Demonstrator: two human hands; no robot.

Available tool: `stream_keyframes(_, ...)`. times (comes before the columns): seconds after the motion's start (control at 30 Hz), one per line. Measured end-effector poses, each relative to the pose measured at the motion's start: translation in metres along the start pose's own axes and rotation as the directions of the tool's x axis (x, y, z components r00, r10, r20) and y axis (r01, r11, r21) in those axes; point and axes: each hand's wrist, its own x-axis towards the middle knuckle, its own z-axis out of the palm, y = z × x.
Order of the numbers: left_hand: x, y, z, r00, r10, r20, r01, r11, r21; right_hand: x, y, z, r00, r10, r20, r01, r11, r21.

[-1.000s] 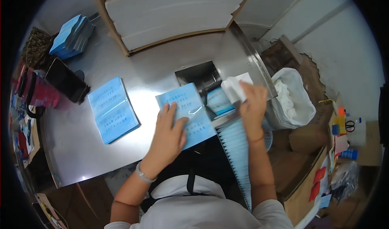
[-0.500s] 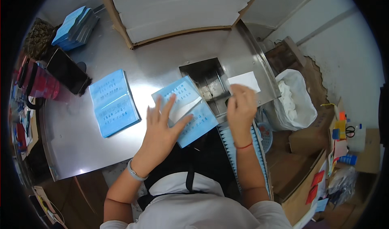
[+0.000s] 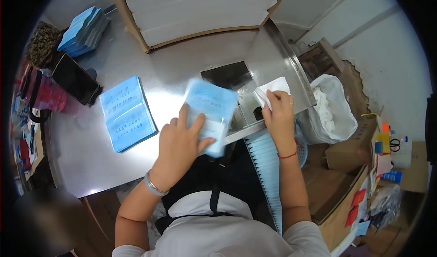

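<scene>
Stainless steel counter (image 3: 91,166), shiny, glare patch mid-surface. Far left: dark phone (image 3: 75,79) lying flat, stack of light-blue packets (image 3: 84,29) behind it near the rim. Next: flat light-blue printed packet (image 3: 127,113) lying alone, long axis running away from the person, tilted slightly left. Centre: left hand (image 3: 182,141), fingers (image 3: 183,116) spread flat on a blurred light-blue packet (image 3: 211,111); packet long axis runs roughly near-to-far, top end tipped right, near edge hidden under the palm. Print unreadable from motion blur. Right: right hand (image 3: 278,113), fingers pinching a white folded tissue (image 3: 272,89) at the open steel box (image 3: 236,81). Row of blue packets (image 3: 268,166) below the counter edge, partly hidden by the forearm. White bag (image 3: 334,111) far right.
</scene>
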Motion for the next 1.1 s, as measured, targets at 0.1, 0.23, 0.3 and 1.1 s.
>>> stream_keyframes(0.1,-0.009,0.021,0.011,0.995,-0.004,-0.098,-0.014,0.983,-0.183,0.007,0.023,-0.012,1.0,0.006,-0.008,-0.005,0.998,0.061)
stream_keyframes(0.23,-0.007,0.001,0.002,0.997,0.055,0.047,-0.034,0.932,-0.361,-0.015,-0.061,-0.009,0.99,-0.081,-0.118,0.113,0.949,0.295)
stream_keyframes(0.3,0.0,-0.022,0.012,0.997,0.078,-0.002,-0.072,0.912,-0.404,-0.043,-0.108,0.005,0.943,-0.333,-0.018,0.321,0.888,0.329)
stream_keyframes(1.1,-0.009,0.006,0.028,0.987,-0.146,-0.065,0.049,0.665,-0.745,-0.127,-0.015,0.028,0.755,0.579,0.306,-0.592,0.402,0.699)
